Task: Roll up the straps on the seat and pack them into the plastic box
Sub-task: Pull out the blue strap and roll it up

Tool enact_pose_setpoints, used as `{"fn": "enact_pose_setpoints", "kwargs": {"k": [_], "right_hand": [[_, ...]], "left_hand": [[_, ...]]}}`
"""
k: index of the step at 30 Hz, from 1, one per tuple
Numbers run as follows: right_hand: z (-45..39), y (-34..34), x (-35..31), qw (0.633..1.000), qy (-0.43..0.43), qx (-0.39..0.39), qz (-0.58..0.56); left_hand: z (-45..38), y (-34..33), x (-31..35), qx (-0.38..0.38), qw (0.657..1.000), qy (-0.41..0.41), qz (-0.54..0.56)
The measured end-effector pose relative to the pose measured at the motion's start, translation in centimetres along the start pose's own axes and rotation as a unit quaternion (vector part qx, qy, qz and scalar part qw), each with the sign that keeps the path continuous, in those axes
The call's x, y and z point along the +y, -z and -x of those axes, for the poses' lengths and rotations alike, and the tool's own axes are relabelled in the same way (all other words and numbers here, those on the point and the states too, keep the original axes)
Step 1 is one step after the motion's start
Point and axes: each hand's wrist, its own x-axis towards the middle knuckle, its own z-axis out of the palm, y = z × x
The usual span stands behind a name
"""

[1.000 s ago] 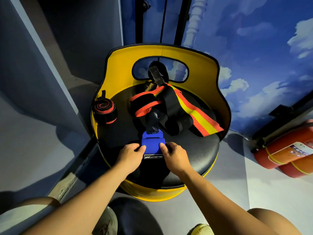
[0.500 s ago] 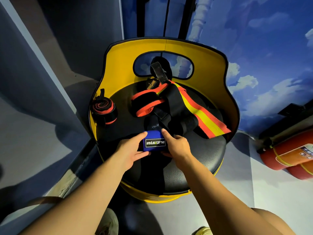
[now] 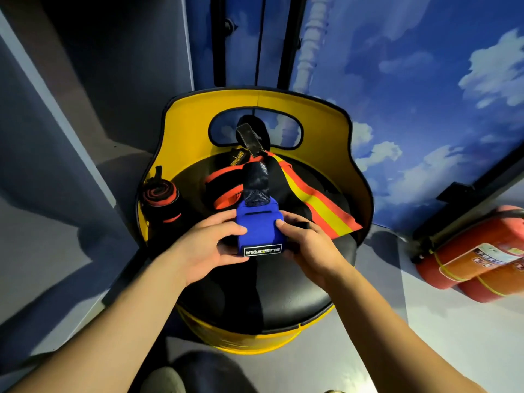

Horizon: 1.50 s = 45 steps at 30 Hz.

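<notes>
A blue strap [image 3: 259, 232] with a black label on its near end is partly rolled over the front of the black seat cushion [image 3: 286, 296]. My left hand [image 3: 209, 245] grips its left side and my right hand [image 3: 307, 246] grips its right side, thumbs on top. Its dark tail [image 3: 256, 180] runs back and up toward the seat back. Behind lie a loose black-and-orange strap [image 3: 224, 191] and a red-and-yellow striped strap [image 3: 320, 205]. A rolled black-and-orange strap [image 3: 160, 199] stands at the seat's left edge. No plastic box is in view.
The yellow seat back [image 3: 192, 131] has an oval cut-out with a black strap end [image 3: 249, 137] hanging through it. Two red fire extinguishers [image 3: 476, 259] lie on the floor at the right. A grey wall panel stands at the left, a sky-painted wall at the right.
Both hands have turned the blue strap over on itself, so the roll is thicker and lifted off the cushion. The dark tail now stretches up from the pile.
</notes>
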Motion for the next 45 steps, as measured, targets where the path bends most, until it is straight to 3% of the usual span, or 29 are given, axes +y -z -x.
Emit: {"fn": "enact_pose_setpoints", "kwargs": {"k": [10, 15, 20, 25, 31, 34, 37, 41, 45], "right_hand": [[1.4, 1.5, -0.6, 0.997, 0.039, 0.042, 0.057], [0.2, 1.7, -0.7, 0.971, 0.117, 0.086, 0.190], [0.2, 0.6, -1.6, 0.905, 0.305, 0.058, 0.290], [0.1, 1.1, -1.5, 0.799, 0.419, 0.047, 0.428], [0.1, 1.8, -0.5, 0.696, 0.478, 0.017, 0.536], [0.5, 1.9, -0.1, 0.667, 0.497, 0.026, 0.555], [1.1, 1.3, 0.3, 0.681, 0.473, 0.020, 0.559], [1.1, 0.4, 0.3, 0.776, 0.436, 0.072, 0.450], [0.7, 0.4, 0.7, 0.853, 0.341, 0.107, 0.379]], "left_hand": [[-0.2, -1.9, -0.6, -0.013, 1.000, 0.002, -0.004], [-0.8, -2.1, -1.1, 0.009, 1.000, 0.003, -0.021], [-0.9, -2.6, -1.8, 0.013, 0.999, 0.015, -0.042], [-1.3, -2.1, -1.3, 0.068, 0.998, -0.005, -0.014], [-0.9, -2.1, -0.2, 0.098, 0.995, -0.020, 0.019], [-0.6, -2.0, 0.1, 0.088, 0.996, -0.014, 0.025], [-0.4, -1.7, 0.3, 0.083, 0.996, -0.009, 0.032], [-0.1, -1.9, 0.2, 0.069, 0.997, -0.008, 0.014], [-0.1, -2.0, 0.2, 0.044, 0.999, -0.013, -0.002]]}}
